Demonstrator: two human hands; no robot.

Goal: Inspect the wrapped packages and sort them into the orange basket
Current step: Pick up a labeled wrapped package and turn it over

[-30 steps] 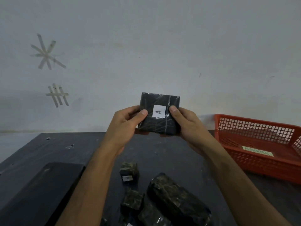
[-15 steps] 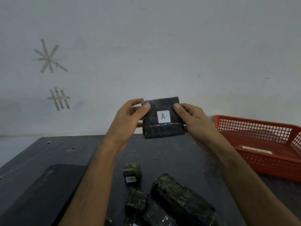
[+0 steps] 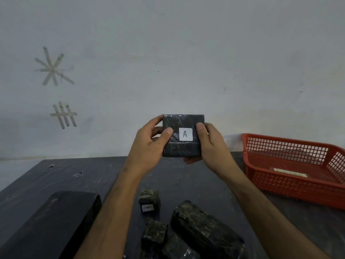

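Observation:
I hold a flat square package (image 3: pixel 182 146) wrapped in black plastic upright in front of me, its white label with the letter A facing me. My left hand (image 3: pixel 149 146) grips its left edge and my right hand (image 3: pixel 211 146) its right edge, thumbs on the front. The orange basket (image 3: pixel 291 186) stands on the table to the right, with only a pale label on its floor. Several more black wrapped packages lie below my arms: a small cube (image 3: pixel 150 200) with a white label, another cube (image 3: pixel 155 232) and a long one (image 3: pixel 205 232).
A large black box (image 3: pixel 48 225) lies at the table's near left. The dark table (image 3: pixel 78 176) ends at a pale wall with tape marks (image 3: pixel 54 68).
I have turned the package from tilted to square, so the A label now reads upright, and shifted it slightly to the right.

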